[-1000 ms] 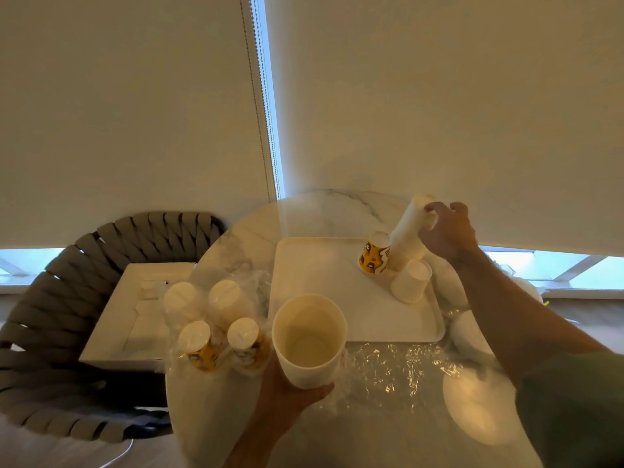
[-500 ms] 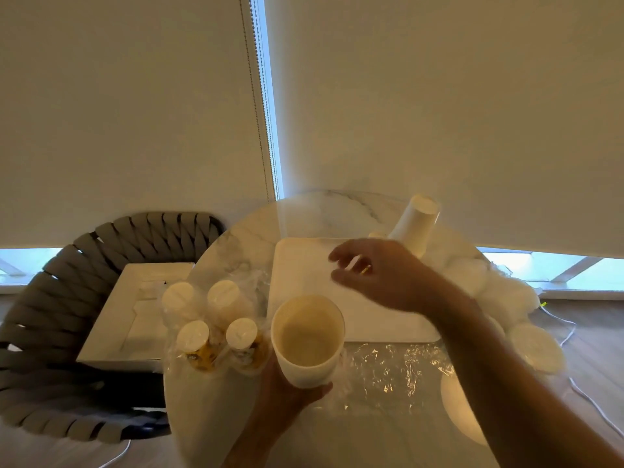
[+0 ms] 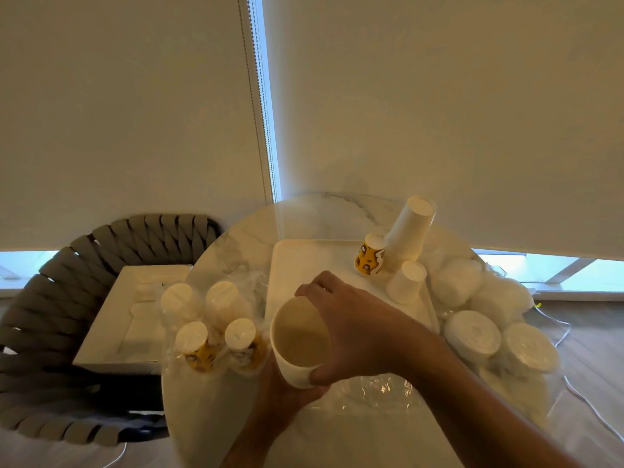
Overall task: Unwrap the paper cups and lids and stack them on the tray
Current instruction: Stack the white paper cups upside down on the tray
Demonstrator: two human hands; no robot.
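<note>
Left hand grips the cup stack from below; right hand curls over its rim, thumb on the near wall. Tray sits just beyond the hands, cups already at its far right corner. Best to pinch only the top cup, twist it loose, keep the stack steady. Wrapped cups left of the hands. No readable writing, only a yellow print.

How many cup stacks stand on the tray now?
3, all at its far right corner: a printed stack, a tall white stack behind it, a short white one nearer.
</note>
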